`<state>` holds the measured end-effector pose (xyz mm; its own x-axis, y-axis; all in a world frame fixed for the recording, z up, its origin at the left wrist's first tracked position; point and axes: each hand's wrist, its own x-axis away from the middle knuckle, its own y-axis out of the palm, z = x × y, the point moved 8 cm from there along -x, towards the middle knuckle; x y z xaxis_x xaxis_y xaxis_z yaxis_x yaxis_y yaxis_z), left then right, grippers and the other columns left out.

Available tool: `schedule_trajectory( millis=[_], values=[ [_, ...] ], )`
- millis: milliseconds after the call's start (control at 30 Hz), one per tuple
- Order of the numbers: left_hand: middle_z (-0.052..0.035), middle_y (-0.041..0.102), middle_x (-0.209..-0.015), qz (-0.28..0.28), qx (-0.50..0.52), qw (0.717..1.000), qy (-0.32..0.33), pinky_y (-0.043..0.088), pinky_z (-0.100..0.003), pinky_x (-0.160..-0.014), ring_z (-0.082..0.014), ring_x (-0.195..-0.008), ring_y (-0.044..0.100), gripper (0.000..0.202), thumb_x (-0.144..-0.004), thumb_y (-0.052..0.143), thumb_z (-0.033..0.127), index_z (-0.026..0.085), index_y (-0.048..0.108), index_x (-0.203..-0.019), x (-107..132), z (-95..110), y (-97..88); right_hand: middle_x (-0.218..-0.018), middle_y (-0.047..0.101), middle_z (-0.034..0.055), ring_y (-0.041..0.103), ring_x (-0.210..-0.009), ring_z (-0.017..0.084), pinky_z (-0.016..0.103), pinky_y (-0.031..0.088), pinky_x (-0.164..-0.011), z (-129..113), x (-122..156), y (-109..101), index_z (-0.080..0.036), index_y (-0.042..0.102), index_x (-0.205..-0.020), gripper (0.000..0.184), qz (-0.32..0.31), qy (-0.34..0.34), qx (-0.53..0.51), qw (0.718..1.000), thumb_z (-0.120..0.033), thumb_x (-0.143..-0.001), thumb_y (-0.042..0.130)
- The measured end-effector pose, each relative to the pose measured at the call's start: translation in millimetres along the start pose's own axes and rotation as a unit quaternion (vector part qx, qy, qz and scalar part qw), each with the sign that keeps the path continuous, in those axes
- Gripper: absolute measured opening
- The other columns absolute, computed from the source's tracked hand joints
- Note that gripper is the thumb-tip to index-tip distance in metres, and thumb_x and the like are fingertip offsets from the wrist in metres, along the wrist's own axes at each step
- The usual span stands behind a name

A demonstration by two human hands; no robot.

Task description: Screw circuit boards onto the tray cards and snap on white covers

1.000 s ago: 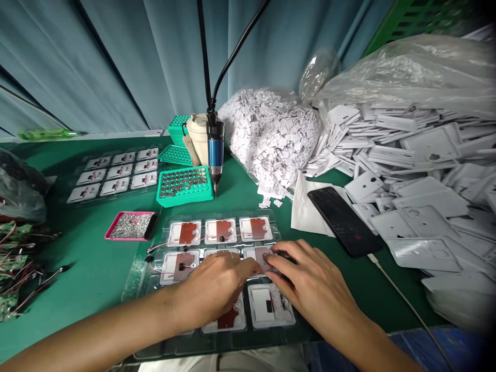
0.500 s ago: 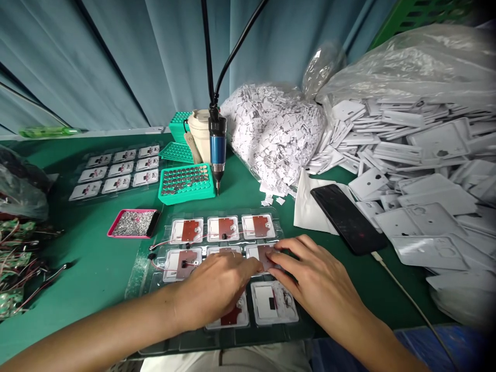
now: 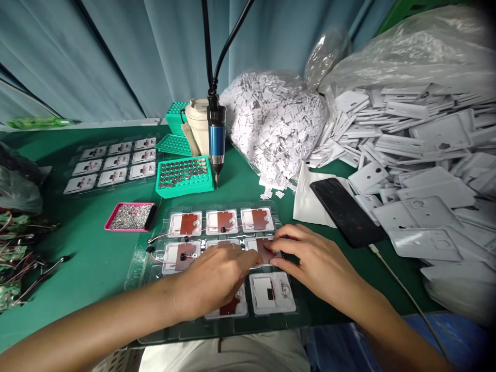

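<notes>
A clear plastic tray [image 3: 134, 284] in front of me holds white casings, several with brown circuit boards in them. Both hands work at the right casing of the middle row, over its brown circuit board [image 3: 264, 250]. My left hand [image 3: 219, 276] comes in from the left with curled fingers, its index finger reaching the board's left side; its other fingertips are hidden. My right hand [image 3: 310, 253] pinches at the board's right edge with thumb and fingertips. Nearer to me, a white casing [image 3: 273, 293] with a black square shows no brown board. My left arm covers the tray's lower left.
A blue electric screwdriver [image 3: 217, 137] hangs behind the tray, beside a green holder of button cells [image 3: 184, 178]. A pink tray of screws [image 3: 132, 217] lies left. At right are a phone [image 3: 344, 211], bagged white pieces [image 3: 275, 124] and piled white covers [image 3: 422, 150]. Wired boards [image 3: 23, 258] lie far left.
The view has shifted slightly, so the table things sit a little higher. Both hands stay at the same casing, with the right fingers moved only slightly at the board's edge.
</notes>
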<state>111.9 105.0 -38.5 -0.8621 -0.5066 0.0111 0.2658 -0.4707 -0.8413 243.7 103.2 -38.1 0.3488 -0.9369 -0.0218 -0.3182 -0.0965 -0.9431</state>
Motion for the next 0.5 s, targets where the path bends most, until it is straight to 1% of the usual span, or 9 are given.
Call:
schedule_trajectory(
  millis=[100, 233, 367, 500],
  values=[
    [-0.0065, 0.068, -0.091, 0.006, 0.018, 1.0, 0.003, 0.053, -0.026, -0.077, -0.0163, -0.086, 0.066, 0.035, -0.09, 0.042, 0.003, 0.017, 0.057, -0.118, 0.3, -0.5, -1.0, -0.1, 0.065, 0.0009, 0.063, -0.086, 0.016, 0.029, 0.051, -0.071, 0.4, 1.3, -1.0, -0.027, 0.072, -0.095, 0.011, 0.002, -0.01, -0.005, 1.0, -0.024, -0.086, 0.067],
    [-0.0071, 0.068, -0.088, 0.022, 0.022, 1.0, 0.002, 0.053, -0.026, -0.074, -0.016, -0.084, 0.065, 0.031, -0.092, 0.04, 0.006, 0.015, 0.06, -0.115, -1.3, -0.5, -2.5, -0.099, 0.066, 0.002, 0.063, -0.085, 0.017, 0.029, 0.05, -0.07, -2.4, 4.9, -3.9, -0.025, 0.072, -0.095, 0.011, 0.029, -0.045, 0.025, 0.998, -0.024, -0.085, 0.067],
    [-0.0074, 0.068, -0.087, 0.013, 0.021, 1.0, -0.005, 0.053, -0.026, -0.074, -0.0158, -0.082, 0.066, 0.03, -0.093, 0.039, 0.006, 0.013, 0.061, -0.112, -4.0, -0.1, -0.8, -0.097, 0.067, 0.0016, 0.064, -0.082, 0.017, 0.03, 0.046, -0.066, -6.1, 8.1, -5.4, -0.023, 0.071, -0.091, 0.008, 0.061, -0.09, 0.06, 0.992, -0.024, -0.086, 0.065],
    [-0.0071, 0.068, -0.086, 0.005, 0.016, 1.0, -0.012, 0.053, -0.026, -0.073, -0.0159, -0.081, 0.066, 0.029, -0.093, 0.04, 0.006, 0.013, 0.062, -0.109, -5.2, 0.2, -0.5, -0.097, 0.068, 0.0002, 0.064, -0.081, 0.015, 0.028, 0.044, -0.063, -6.7, 10.8, -6.5, -0.023, 0.071, -0.089, 0.007, 0.083, -0.115, 0.059, 0.988, -0.024, -0.087, 0.064]
  ],
)
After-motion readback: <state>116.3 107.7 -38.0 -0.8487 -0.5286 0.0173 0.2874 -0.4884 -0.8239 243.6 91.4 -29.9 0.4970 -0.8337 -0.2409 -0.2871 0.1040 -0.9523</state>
